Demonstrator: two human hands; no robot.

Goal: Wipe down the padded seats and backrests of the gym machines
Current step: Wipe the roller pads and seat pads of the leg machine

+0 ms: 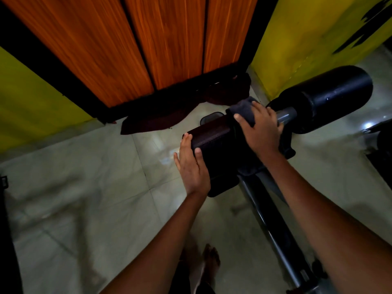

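A dark padded block (214, 141) of a gym machine sits at mid-frame on a grey metal arm (265, 209). My left hand (192, 164) lies against the pad's left end, thumb on top and fingers straight along its side. My right hand (262, 128) presses a dark grey cloth (244, 110) flat onto the pad's far right part, fingers spread. Beyond that hand a thick black foam roller (337, 96) sticks out on a grey bar (285, 115).
Pale tiled floor (84, 198) spreads to the left and below. An orange wood-grain door (148, 43) with a black frame stands ahead, yellow walls (307, 39) on either side. A dark rag (169, 115) lies at the door's foot. My bare foot (210, 262) shows near the bottom.
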